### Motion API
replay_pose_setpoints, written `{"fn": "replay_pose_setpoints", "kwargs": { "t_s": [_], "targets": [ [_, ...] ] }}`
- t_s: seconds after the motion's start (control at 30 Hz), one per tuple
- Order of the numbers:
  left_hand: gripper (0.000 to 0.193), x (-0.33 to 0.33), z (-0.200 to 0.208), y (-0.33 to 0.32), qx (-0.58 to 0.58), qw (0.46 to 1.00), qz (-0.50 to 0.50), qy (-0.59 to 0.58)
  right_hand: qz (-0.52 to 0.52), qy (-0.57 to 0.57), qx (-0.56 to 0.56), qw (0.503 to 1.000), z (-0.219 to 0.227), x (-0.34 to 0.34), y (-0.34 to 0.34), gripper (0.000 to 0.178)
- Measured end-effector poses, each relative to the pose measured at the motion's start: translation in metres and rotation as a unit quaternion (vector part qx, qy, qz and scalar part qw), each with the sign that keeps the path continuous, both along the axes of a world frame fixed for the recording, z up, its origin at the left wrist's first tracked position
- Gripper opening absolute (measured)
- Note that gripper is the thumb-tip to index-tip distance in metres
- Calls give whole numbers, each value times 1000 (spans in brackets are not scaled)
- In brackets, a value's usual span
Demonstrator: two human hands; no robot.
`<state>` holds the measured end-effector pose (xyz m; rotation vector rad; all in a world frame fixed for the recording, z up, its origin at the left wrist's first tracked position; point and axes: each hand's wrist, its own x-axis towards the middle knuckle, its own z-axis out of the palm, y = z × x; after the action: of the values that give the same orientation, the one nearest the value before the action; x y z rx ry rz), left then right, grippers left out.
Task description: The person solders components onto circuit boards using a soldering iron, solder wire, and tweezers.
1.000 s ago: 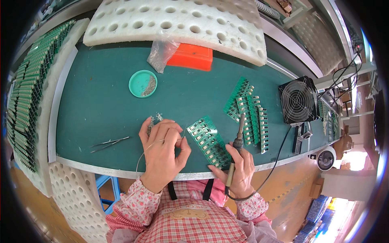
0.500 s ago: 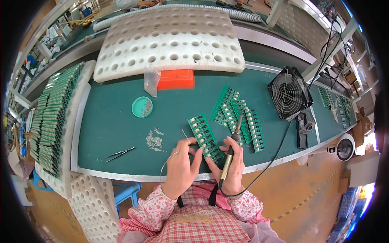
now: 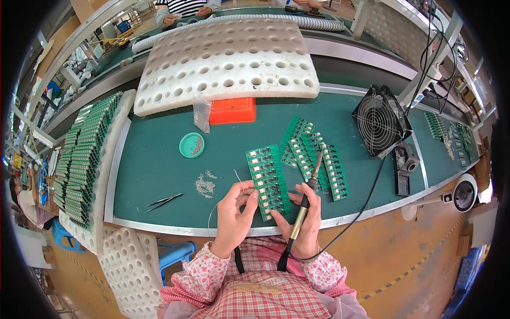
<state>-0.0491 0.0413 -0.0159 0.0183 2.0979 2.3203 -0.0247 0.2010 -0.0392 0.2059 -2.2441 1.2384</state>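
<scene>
A green circuit board [image 3: 267, 178] with rows of white and black parts stands between my hands near the table's front edge. My left hand [image 3: 235, 215] is closed, its fingers at the board's left edge, with a thin solder wire [image 3: 211, 215] running through them. In my right hand [image 3: 308, 220] is a soldering iron [image 3: 300, 217], its tip pointing up and away from me. That hand's thumb touches the board's lower right part. Beyond the iron's tip, several similar circuit boards [image 3: 313, 159] lie overlapping on the green mat.
Tweezers [image 3: 164, 202], a pile of tiny parts [image 3: 205, 185] and a green dish [image 3: 182, 144] lie left. Behind are a red box [image 3: 232, 110] and white foam block [image 3: 226, 69]. Many boards [image 3: 87, 159] stand in foam at far left. A fan [image 3: 380, 122] stands right; the iron's cable [image 3: 366, 204] trails there.
The circuit board has turned more upright and faces me more squarely. My right fingers have shifted slightly on it. The whole view has swung a little.
</scene>
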Motion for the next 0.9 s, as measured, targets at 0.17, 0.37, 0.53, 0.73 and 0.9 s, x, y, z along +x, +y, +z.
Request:
{"fn": "replay_pose_setpoints", "kwargs": {
  "t_s": [0.17, 0.37, 0.53, 0.73, 0.9],
  "targets": [
    [25, -1, 5, -6, 22, 999, -7, -32, 14, 18, -23, 999, -1, 2, 1, 80],
    [26, -2, 6, -7, 39, 998, -17, -55, 16, 20, 1, 1000, -2, 2, 3, 73],
    [25, 0, 5, -3, 44, 998, -6, -47, 21, 13, -5, 1000, 2, 1, 2, 67],
    [14, 1, 6, -4, 34, 999, -14, -36, 32, 1, 17, 999, 2, 1, 2, 64],
    [14, -1, 13, -10, -209, 978, -2, -6, 59, -43, 55, 996, 4, 6, 5, 60]
  ]
}}
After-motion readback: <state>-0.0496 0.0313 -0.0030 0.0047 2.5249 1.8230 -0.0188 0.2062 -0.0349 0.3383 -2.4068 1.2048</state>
